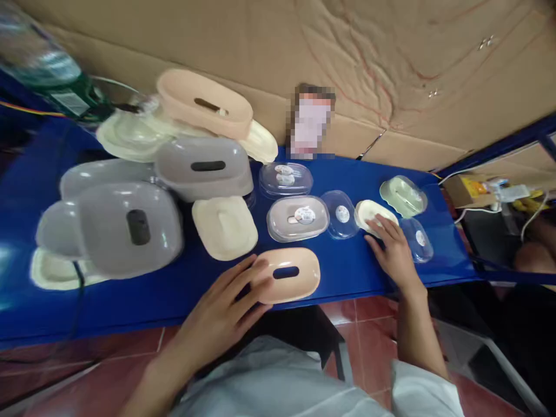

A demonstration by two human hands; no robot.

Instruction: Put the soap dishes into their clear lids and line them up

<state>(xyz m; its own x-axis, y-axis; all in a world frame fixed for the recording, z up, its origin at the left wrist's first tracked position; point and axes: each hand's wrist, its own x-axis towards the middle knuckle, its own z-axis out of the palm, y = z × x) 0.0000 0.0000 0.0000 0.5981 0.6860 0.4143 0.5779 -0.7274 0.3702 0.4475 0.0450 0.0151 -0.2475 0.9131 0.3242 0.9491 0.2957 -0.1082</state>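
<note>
A peach oval plastic piece with a slot [306, 272] lies near the front edge of the blue table. My left hand [232, 298] holds its left end, fingers over the rim and thumb along the near side. Farther right, my right hand [393, 249] has its fingertips on a small cream oval piece [367, 209], the thumb at its near edge. Between the hands are a clear-covered pale oval container with a label [282, 223] and a clear plastic cover [336, 215]. Another clear cover [423, 246] lies just right of my right hand.
Large grey slotted pieces [104, 237] and a cream square piece [225, 229] crowd the left, with a peach slotted box [204, 95] behind. A green container [402, 194] sits at the right. A blurred-out phone [309, 124] leans on the cardboard [243, 35].
</note>
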